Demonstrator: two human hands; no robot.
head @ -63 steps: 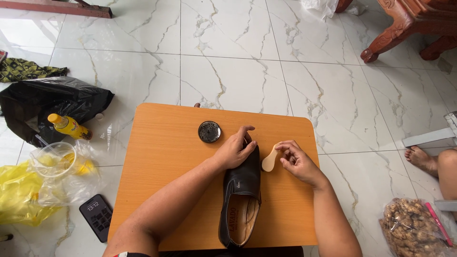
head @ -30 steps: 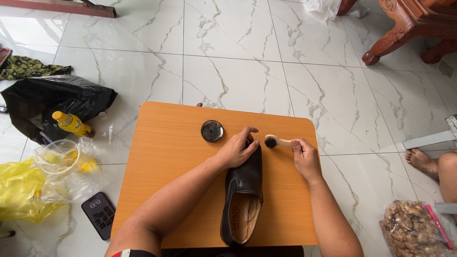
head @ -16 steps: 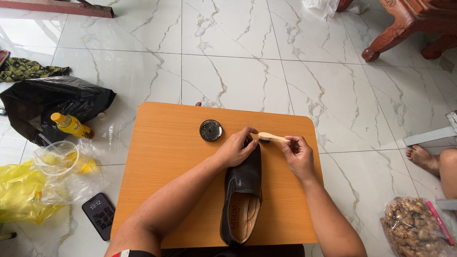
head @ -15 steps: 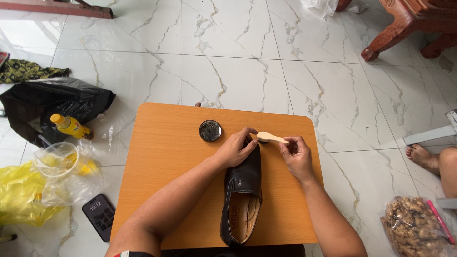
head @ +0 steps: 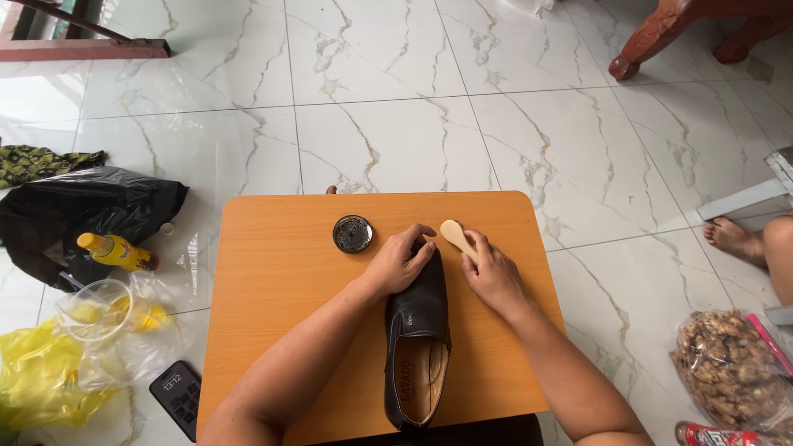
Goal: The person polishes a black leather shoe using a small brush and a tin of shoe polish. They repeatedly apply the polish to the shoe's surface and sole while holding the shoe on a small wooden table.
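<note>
The left hand (head: 402,263) presses on the toe of the black shoe (head: 417,330) lying on the bench (head: 281,314); the right hand (head: 494,277) grasps a small brush (head: 455,234) beside the toe, polish tin (head: 353,234) open nearby, polishing seemingly underway

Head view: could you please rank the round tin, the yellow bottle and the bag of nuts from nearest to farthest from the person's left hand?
From the left hand, which rests on the toe of the black shoe:
1. Round tin, just left of it on the small table.
2. Yellow bottle, on the floor, far left.
3. Bag of nuts, on the floor, far right.
</note>
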